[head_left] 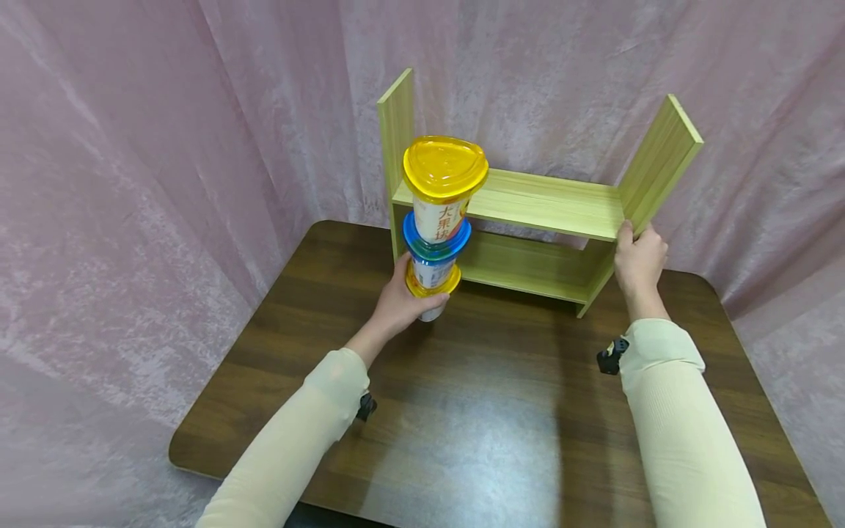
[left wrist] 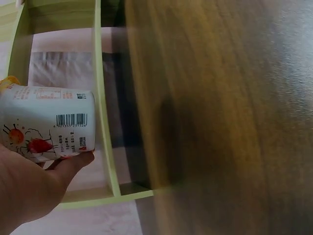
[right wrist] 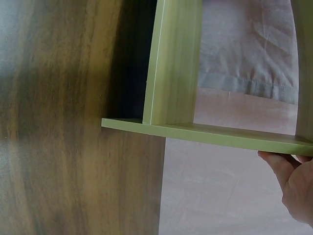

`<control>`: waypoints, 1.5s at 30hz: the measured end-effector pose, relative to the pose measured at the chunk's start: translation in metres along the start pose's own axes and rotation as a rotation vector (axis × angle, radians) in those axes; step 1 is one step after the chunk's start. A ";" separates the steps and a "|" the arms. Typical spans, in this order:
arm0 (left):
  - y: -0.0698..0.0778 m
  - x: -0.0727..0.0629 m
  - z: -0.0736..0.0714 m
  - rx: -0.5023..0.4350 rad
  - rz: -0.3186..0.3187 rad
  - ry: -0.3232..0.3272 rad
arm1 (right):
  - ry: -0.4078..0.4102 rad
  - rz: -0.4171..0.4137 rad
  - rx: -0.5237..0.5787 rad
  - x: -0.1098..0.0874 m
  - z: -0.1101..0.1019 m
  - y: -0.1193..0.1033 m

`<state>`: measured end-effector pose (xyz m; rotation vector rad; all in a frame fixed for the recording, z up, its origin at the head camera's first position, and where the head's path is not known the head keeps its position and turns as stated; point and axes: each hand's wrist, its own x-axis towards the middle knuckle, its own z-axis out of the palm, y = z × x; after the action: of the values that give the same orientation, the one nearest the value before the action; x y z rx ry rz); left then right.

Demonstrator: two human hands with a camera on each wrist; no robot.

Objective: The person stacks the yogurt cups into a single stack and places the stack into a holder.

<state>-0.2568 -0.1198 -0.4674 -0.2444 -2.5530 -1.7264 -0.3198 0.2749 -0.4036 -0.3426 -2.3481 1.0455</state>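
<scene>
My left hand [head_left: 394, 301] grips the lowest cup of a stack of three lidded paper cups, held upright in front of the shelf's left part. The top cup [head_left: 437, 220] has a yellow lid, the middle cup [head_left: 432, 273] a blue one, and the lowest another yellow lid [head_left: 455, 279]. The left wrist view shows the lowest cup [left wrist: 73, 107], white with a barcode and a strawberry picture. My right hand [head_left: 640, 257] holds the right side panel of the light wooden shelf [head_left: 548, 202], thumb at its front edge. In the right wrist view, fingers touch the panel's [right wrist: 225, 139] outer face.
The two-board shelf stands toward the back of a dark brown wooden table [head_left: 462, 411] with rounded corners. Its left side panel [head_left: 398, 110] rises behind the cups. Pink curtains [head_left: 264, 110] hang behind and at both sides.
</scene>
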 end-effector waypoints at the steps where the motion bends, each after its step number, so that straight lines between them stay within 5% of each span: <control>1: 0.003 0.001 0.000 0.003 0.003 -0.002 | 0.000 0.001 0.002 0.000 0.000 0.000; 30: 0.075 0.029 0.020 0.007 0.106 -0.060 | -0.026 -0.001 0.008 -0.001 -0.003 0.001; 45: 0.094 0.043 0.022 0.006 0.119 -0.077 | -0.022 -0.006 0.008 -0.008 0.007 0.000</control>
<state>-0.2833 -0.0609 -0.3837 -0.4615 -2.5380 -1.6988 -0.3173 0.2668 -0.4102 -0.3227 -2.3625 1.0614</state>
